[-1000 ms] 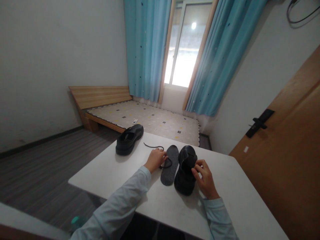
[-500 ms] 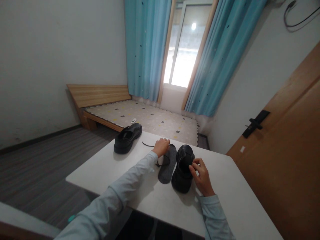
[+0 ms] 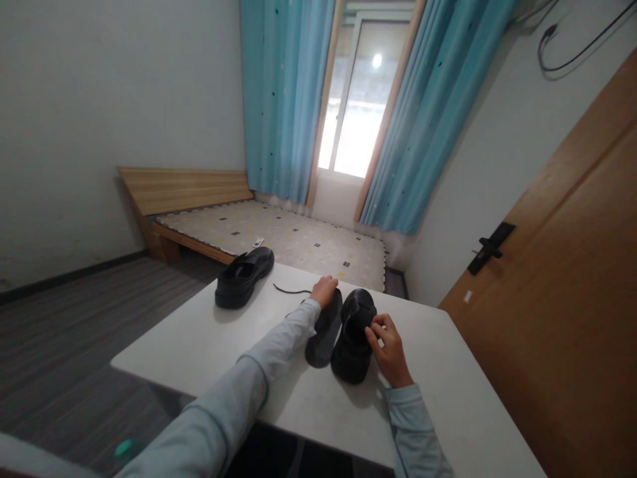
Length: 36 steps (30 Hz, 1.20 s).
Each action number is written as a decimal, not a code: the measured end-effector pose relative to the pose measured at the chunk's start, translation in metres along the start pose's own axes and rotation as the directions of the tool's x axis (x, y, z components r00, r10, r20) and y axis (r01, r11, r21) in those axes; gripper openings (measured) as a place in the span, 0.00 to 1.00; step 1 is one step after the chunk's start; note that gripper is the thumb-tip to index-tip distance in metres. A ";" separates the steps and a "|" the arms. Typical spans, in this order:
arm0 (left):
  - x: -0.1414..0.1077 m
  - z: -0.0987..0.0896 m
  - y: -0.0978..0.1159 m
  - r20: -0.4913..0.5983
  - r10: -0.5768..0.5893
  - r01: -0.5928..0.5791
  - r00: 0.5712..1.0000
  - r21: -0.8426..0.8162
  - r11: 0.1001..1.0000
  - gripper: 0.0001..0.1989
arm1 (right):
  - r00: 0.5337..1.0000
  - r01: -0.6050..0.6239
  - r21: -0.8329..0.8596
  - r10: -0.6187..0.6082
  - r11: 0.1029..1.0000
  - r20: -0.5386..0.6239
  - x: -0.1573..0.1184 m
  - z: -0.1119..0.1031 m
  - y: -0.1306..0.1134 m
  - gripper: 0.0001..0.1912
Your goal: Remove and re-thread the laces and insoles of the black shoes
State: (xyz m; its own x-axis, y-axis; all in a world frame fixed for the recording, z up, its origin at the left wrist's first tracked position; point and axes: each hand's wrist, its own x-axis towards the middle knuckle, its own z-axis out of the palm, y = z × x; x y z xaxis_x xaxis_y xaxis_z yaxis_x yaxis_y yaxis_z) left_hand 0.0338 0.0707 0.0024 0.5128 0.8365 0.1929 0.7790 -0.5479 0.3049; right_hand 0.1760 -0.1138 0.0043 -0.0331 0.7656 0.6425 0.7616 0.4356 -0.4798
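Head view: right hand (image 3: 389,348) is pinched on the opening edge of the black shoe (image 3: 351,364), which stands on the table (image 3: 458,392) just beside the insole (image 3: 318,352). Left hand (image 3: 324,292) is over the insole's far end, fingertips hidden, grip undeterminable, near the lace (image 3: 288,290). Judged sound handling: keep the pinch light, the shoe steady and the lace untangled.

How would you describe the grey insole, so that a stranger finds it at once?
On the white table in front of the bed, find the black shoe on the right. Just to its left lies the insole, its far end near the left hand. Unlike this shoe and the other shoe, it is flat and dark grey.
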 end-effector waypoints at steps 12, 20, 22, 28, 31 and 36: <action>0.012 -0.074 0.031 -0.394 0.082 -0.194 0.915 -0.253 0.948 0.09 | 0.999 -0.019 0.001 0.019 1.000 -0.026 0.000 0.001 0.000 0.11; -0.034 -0.149 0.060 -0.730 0.209 -0.607 0.651 -0.336 0.720 0.07 | 0.998 -0.054 0.024 0.055 0.998 -0.036 -0.002 0.002 0.002 0.10; -0.050 -0.161 0.063 -0.742 0.218 -0.642 0.634 -0.348 0.684 0.07 | 0.997 -0.060 0.020 0.061 0.998 -0.055 -0.001 0.003 0.002 0.09; -0.083 -0.171 0.066 -0.720 0.285 -0.683 0.632 -0.344 0.645 0.07 | 0.987 -0.101 0.021 0.103 0.995 -0.123 0.004 0.005 0.008 0.05; -0.094 -0.175 0.066 -0.766 0.254 -0.694 0.591 -0.321 0.645 0.07 | 0.989 -0.122 0.012 0.123 0.992 -0.085 0.006 0.007 0.013 0.09; -0.103 -0.183 0.067 -0.754 0.155 -0.670 0.638 -0.445 0.594 0.06 | 0.988 -0.153 0.021 0.154 0.988 -0.010 0.012 0.012 0.020 0.20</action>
State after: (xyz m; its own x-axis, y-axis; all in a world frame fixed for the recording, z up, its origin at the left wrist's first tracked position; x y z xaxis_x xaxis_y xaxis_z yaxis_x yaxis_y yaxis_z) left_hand -0.0328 -0.0508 0.1737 0.1763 0.4535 0.8737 -0.0415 -0.8833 0.4669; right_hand 0.1833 -0.0907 -0.0046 0.0909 0.8185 0.5673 0.7438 0.3230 -0.5852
